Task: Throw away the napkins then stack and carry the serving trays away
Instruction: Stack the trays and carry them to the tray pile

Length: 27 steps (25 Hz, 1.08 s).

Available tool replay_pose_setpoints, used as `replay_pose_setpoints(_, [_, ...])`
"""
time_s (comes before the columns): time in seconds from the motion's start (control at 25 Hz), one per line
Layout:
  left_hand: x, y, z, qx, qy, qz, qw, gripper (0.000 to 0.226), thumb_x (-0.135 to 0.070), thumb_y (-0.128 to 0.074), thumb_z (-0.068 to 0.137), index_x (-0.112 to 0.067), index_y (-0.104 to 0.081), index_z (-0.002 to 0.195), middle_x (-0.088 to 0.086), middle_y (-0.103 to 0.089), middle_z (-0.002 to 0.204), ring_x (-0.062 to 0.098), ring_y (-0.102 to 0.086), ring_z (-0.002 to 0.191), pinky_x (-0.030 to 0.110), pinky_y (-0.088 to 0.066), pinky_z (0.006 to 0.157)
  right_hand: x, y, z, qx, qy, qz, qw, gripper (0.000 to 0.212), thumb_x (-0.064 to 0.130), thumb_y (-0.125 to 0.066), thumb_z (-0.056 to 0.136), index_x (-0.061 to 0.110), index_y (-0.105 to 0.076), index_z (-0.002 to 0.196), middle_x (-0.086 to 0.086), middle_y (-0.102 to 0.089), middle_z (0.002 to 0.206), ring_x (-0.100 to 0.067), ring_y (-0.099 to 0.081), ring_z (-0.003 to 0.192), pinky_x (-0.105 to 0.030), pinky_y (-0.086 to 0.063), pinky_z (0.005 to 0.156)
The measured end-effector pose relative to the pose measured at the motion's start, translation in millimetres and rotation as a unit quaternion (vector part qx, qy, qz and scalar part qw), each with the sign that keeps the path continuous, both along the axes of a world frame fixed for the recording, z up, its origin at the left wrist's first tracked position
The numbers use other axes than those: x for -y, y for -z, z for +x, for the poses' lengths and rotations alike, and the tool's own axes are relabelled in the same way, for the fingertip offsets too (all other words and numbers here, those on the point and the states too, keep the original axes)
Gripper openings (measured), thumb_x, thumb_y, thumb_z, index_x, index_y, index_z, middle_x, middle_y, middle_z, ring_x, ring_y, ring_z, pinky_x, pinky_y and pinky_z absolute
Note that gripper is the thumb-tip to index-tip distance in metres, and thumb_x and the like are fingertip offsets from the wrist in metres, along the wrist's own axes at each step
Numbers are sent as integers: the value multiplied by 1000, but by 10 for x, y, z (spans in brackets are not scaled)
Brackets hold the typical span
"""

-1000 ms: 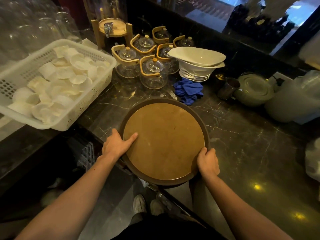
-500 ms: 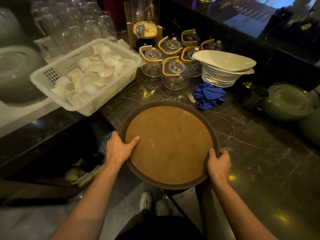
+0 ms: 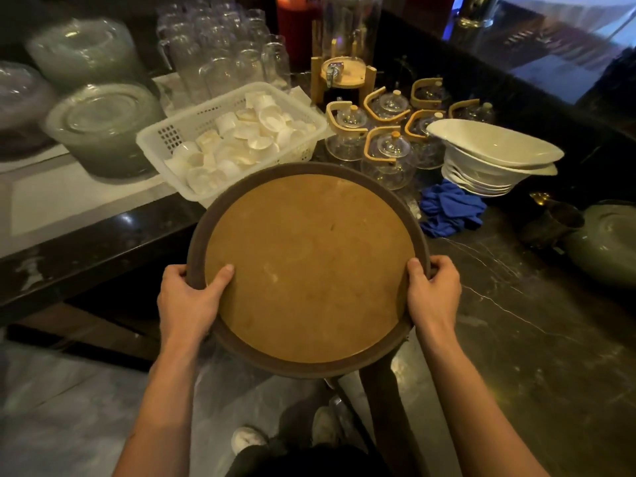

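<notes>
Dark marble table (image 3: 516,339) carries a white basket (image 3: 165,139) of small cups and glass teapots (image 3: 385,160) at rear. Round serving tray (image 3: 309,266), brown rim w/ tan centre, sits over the table's near edge, front part overhanging the floor. Left hand (image 3: 187,301) and right hand (image 3: 433,290) grip opposite sides of the rim, fingers closed on it, thumbs on top.

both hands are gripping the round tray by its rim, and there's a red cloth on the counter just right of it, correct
Not quite: the cloth is blue, not red. The head view shows it crumpled on the dark counter just right of the round tray, below the stacked white bowls. The rest holds: the left hand and right hand both grip the tray's rim.
</notes>
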<state>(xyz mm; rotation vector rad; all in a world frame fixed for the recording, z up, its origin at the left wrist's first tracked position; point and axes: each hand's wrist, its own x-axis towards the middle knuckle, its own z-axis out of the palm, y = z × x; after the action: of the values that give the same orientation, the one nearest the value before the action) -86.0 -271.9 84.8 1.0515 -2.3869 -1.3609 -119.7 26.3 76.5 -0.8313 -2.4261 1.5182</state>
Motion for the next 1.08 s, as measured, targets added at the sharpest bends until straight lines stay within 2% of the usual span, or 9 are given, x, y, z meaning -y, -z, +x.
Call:
replay_pose_setpoints(0.2, [438, -153, 240, -27, -46, 8, 999, 71, -48, -79, 72, -9, -49, 124, 11, -59, 121, 31, -58, 108, 43, -48, 81, 466, -238, -57, -13, -48, -12, 999, 23, 31, -55, 96, 20, -54, 116, 2, -59, 101, -18, -59, 97, -43, -52, 87])
replay_pose_setpoints(0.32, [802, -202, 419, -47, -76, 15, 996, 73, -50, -81, 69, -10, -50, 122, 9, -61, 119, 29, -60, 105, 47, -52, 85, 880, -329, -46, -28, -78, -16, 996, 12, 31, -56, 96, 25, -52, 105, 4, -59, 93, -17, -61, 90, -44, -54, 85])
replay_pose_setpoints(0.52, [1489, -276, 748, -69, -133, 19, 989, 78, -53, -82, 64, -11, -52, 122, 10, -61, 119, 29, -60, 105, 47, -52, 86, 1657, -422, 60, -39, -126, -24, 991, 5, 31, -56, 95, 27, -53, 96, 1, -61, 91, -18, -61, 86, -46, -53, 81])
replay_pose_setpoints(0.64, [1925, -327, 996, -86, -167, 22, 982, 75, -47, -82, 68, -9, -51, 124, 11, -60, 121, 29, -60, 106, 43, -51, 81, 2165, -459, 157, -45, -157, -23, 986, 10, 31, -57, 95, 31, -49, 88, 2, -60, 89, -18, -60, 85, -41, -51, 78])
replay_pose_setpoints(0.8, [2403, -351, 1330, -101, -207, 32, 973, 73, -44, -83, 69, -10, -50, 125, 10, -60, 121, 27, -60, 105, 40, -50, 79, 2761, -472, 264, -45, -190, -20, 981, 8, 30, -57, 94, 24, -52, 95, 3, -61, 88, -18, -60, 86, -42, -51, 81])
replay_pose_setpoints(0.88, [2634, -335, 1511, -102, -225, 38, 968, 74, -43, -83, 70, -10, -49, 126, 10, -60, 121, 26, -60, 103, 41, -50, 80, 3042, -464, 328, -41, -203, -16, 978, 9, 30, -58, 94, 22, -54, 97, 0, -63, 92, -18, -60, 86, -38, -48, 78])
replay_pose_setpoints(0.96, [2854, -315, 1690, -92, -244, 35, 965, 75, -44, -83, 69, -10, -49, 126, 9, -60, 120, 26, -60, 103, 44, -52, 82, 3312, -444, 411, -43, -221, -15, 974, 11, 30, -58, 94, 20, -56, 99, -2, -63, 94, -18, -59, 86, -34, -44, 76])
replay_pose_setpoints(1.08, [3135, -291, 1892, -85, -262, 29, 961, 74, -47, -82, 67, -12, -49, 124, 9, -60, 116, 29, -61, 102, 51, -53, 84, 3653, -393, 521, -46, -244, -10, 969, 21, 29, -58, 94, 14, -59, 107, -5, -64, 98, -21, -61, 89, -36, -46, 79])
